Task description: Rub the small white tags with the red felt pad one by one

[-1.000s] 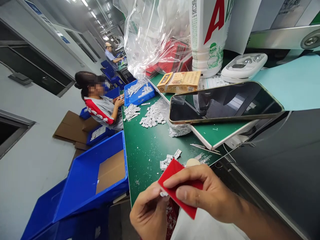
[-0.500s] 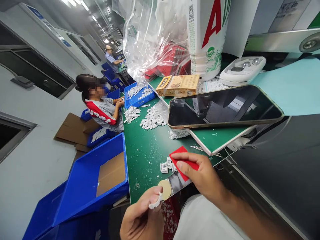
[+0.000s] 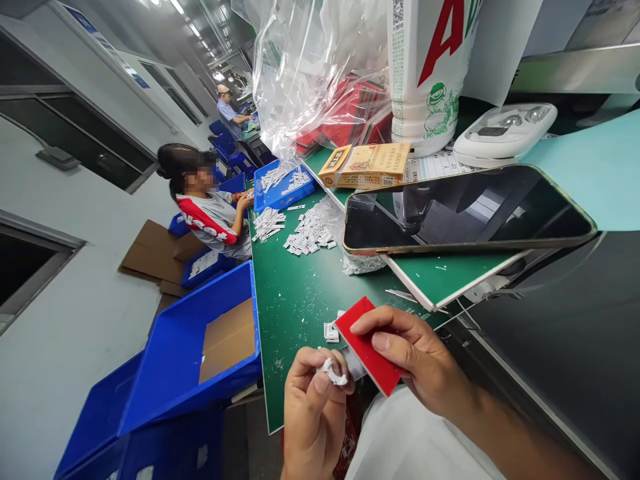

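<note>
My right hand (image 3: 420, 360) grips a flat red rectangular block (image 3: 369, 343) with a pale edge, thumb and fingers on its red face. Close beside it, my left hand (image 3: 317, 407) pinches a small white curved piece (image 3: 333, 372) between thumb and fingers; its exact kind cannot be made out. The block and the piece are near each other, with a slight gap. Behind the block, a few small white plastic parts (image 3: 331, 332) lie on the green table (image 3: 295, 300), partly hidden. A grey strip at the table's edge shows between my hands.
A phone (image 3: 465, 210) leans above my right hand, near a yellow box (image 3: 367, 165) and a white bottle (image 3: 425, 87). Heaps of white parts (image 3: 313, 230) lie farther back. A blue bin (image 3: 165, 360) stands at left; a co-worker (image 3: 213, 213) sits beyond it.
My left hand has moved up and right with the white piece, now covering the round beige disc. The red block has lifted and tilted towards me.
</note>
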{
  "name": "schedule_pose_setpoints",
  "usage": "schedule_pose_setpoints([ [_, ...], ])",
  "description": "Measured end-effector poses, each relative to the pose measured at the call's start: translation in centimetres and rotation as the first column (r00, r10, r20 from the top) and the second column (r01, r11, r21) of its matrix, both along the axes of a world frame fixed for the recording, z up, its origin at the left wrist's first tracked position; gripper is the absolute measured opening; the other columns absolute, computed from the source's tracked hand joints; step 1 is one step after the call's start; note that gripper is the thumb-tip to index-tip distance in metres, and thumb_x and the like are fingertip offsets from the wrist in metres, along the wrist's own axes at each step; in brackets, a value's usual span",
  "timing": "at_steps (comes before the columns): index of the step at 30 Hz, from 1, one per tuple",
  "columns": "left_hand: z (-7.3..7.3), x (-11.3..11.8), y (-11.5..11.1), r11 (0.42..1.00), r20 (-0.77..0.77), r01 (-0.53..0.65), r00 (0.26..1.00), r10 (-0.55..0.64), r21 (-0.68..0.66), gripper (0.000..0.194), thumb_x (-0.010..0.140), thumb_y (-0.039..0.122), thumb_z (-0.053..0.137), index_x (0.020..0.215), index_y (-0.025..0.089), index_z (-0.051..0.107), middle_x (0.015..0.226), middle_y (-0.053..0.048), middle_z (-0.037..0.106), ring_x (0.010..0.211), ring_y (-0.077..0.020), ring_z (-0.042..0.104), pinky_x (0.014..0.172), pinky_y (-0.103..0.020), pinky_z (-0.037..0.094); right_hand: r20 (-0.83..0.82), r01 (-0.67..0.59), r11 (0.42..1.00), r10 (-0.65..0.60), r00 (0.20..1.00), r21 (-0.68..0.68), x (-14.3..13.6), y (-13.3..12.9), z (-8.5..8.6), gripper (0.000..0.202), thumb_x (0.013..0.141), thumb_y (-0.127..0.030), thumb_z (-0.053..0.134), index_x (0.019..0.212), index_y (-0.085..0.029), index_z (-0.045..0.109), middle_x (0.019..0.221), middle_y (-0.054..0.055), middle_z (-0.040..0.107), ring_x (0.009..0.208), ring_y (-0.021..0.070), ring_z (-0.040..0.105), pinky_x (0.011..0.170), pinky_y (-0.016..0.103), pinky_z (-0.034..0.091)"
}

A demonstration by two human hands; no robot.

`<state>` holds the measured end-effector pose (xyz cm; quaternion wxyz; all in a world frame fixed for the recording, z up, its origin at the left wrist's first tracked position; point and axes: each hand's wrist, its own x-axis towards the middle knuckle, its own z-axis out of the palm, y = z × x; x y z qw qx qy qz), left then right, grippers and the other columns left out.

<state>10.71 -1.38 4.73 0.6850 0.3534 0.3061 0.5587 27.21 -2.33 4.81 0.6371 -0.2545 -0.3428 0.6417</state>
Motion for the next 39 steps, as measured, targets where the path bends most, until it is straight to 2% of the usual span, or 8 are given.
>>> schedule_pose_setpoints([
  [10, -0.6, -0.2, -0.9, 0.979, 0.023, 0.106, 0.994, -0.104, -0.176, 0.016, 0.076, 0.030, 0.087, 0.087, 0.025, 0.076, 0.076, -0.001, 0.078, 0.064, -0.0109, 0.071, 0.065, -0.019, 0.057, 0.193, -0.096, 0.994, 0.084, 0.978, 0.053, 0.4, 0.3, 1.3, 0.032, 0.082, -0.033, 0.084, 0.113, -0.029, 0.080, 0.106, 0.001, 0.077, 0.089, 0.0145, 0.069, 0.074, 0.020, 0.055],
  [15, -0.6, 0.2, -0.5, 0.995, -0.034, 0.024, 0.999, -0.028, -0.098, 0.021, 0.068, 0.031, 0.092, 0.080, 0.022, 0.078, 0.064, 0.000, 0.073, 0.053, -0.0093, 0.065, 0.053, -0.016, 0.053, 0.400, 0.304, 0.952, -0.284, 0.872, 0.012, -0.1, 0.9, 1.6, 0.030, 0.085, -0.026, 0.080, 0.115, -0.030, 0.078, 0.108, 0.001, 0.079, 0.086, 0.0156, 0.072, 0.079, 0.025, 0.058],
  [19, -0.7, 0.0, -0.5, 0.995, -0.056, 0.006, 0.998, -0.012, -0.103, 0.019, 0.069, 0.030, 0.092, 0.080, 0.022, 0.079, 0.064, 0.000, 0.073, 0.052, -0.0086, 0.066, 0.053, -0.015, 0.054, 0.393, 0.140, 0.989, -0.151, 0.907, 0.056, -0.2, 1.2, 1.6, 0.036, 0.078, -0.026, 0.085, 0.113, -0.030, 0.079, 0.103, 0.000, 0.079, 0.085, 0.0174, 0.073, 0.078, 0.026, 0.059],
  [22, -0.8, -0.2, -0.6, 0.992, -0.073, -0.039, 0.997, 0.031, -0.120, 0.022, 0.065, 0.031, 0.094, 0.079, 0.022, 0.079, 0.065, 0.000, 0.074, 0.053, -0.0099, 0.067, 0.054, -0.017, 0.055, 0.444, 0.316, 0.947, -0.308, 0.841, 0.057, -0.3, 1.2, 1.6, 0.031, 0.081, -0.023, 0.081, 0.111, -0.030, 0.079, 0.102, 0.000, 0.079, 0.088, 0.0169, 0.072, 0.080, 0.025, 0.059],
  [29, -1.0, -0.9, -0.9, 0.993, -0.046, 0.066, 0.996, -0.071, -0.102, 0.017, 0.072, 0.030, 0.090, 0.082, 0.022, 0.079, 0.067, -0.001, 0.073, 0.056, -0.0106, 0.066, 0.053, -0.018, 0.054, 0.481, 0.323, 0.937, -0.346, 0.806, 0.134, -0.5, 1.4, 1.7, 0.029, 0.082, -0.023, 0.080, 0.110, -0.028, 0.079, 0.099, 0.000, 0.080, 0.083, 0.0168, 0.073, 0.077, 0.026, 0.059],
  [33, -1.0, -1.1, -0.8, 0.992, -0.081, 0.064, 0.994, -0.073, -0.108, 0.016, 0.075, 0.032, 0.088, 0.084, 0.023, 0.078, 0.067, 0.000, 0.072, 0.055, -0.0092, 0.064, 0.055, -0.017, 0.054, 0.487, 0.142, 0.977, -0.204, 0.849, 0.162, -0.6, 1.6, 1.7, 0.030, 0.081, -0.028, 0.082, 0.111, -0.027, 0.079, 0.098, 0.002, 0.080, 0.085, 0.0197, 0.074, 0.080, 0.030, 0.061],
  [36, -0.8, -0.9, -0.6, 1.000, -0.091, 0.020, 0.996, -0.020, -0.006, 0.018, 0.075, 0.035, 0.088, 0.079, 0.023, 0.075, 0.061, 0.002, 0.070, 0.055, -0.0082, 0.063, 0.054, -0.016, 0.053, 0.552, 0.372, 0.917, -0.385, 0.739, 0.142, -0.7, 1.8, 1.4, 0.027, 0.085, -0.023, 0.077, 0.111, -0.027, 0.077, 0.105, 0.003, 0.079, 0.094, 0.0205, 0.072, 0.089, 0.032, 0.058],
  [39, -0.7, -1.0, -0.4, 0.940, -0.270, -0.105, 0.942, 0.198, 0.325, 0.012, 0.079, 0.028, 0.084, 0.086, 0.024, 0.075, 0.071, 0.000, 0.075, 0.069, -0.0133, 0.070, 0.061, -0.021, 0.058, 0.522, 0.317, 0.945, -0.313, 0.793, 0.085, -0.6, 1.5, 1.0, 0.028, 0.089, -0.027, 0.075, 0.117, -0.030, 0.075, 0.111, 0.001, 0.077, 0.097, 0.0192, 0.071, 0.091, 0.031, 0.057],
])
